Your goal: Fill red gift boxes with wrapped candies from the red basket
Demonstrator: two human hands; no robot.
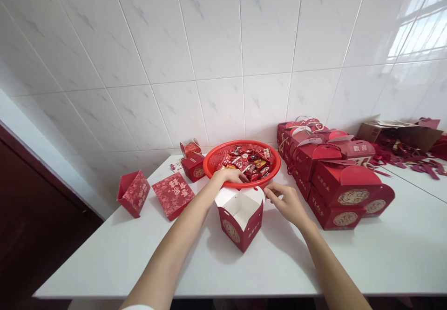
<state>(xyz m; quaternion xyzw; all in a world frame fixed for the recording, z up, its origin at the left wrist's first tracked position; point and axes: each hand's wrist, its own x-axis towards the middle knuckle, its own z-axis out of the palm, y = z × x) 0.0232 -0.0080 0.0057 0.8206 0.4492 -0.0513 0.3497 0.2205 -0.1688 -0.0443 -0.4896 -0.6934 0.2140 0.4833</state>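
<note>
Reaching among wrapped candies (256,161) in the perforated red plastic basket (217,156), my left hand (233,176) hides its grip. My right hand (285,199) curls by the open gift box (240,226) before the basket; whether it pinches the flap (259,196), I can't tell. Stacked gift boxes (340,182) look closed; this one's top stands open.

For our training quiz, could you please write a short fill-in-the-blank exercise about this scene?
1. The left hand reaches into a basket whose colour is ____.
2. The open box is ____ inside.
3. In the picture, the stacked boxes stand to the basket's ____.
4. The wall is covered with ____.

Missing words: red; white; right; tiles.
</note>
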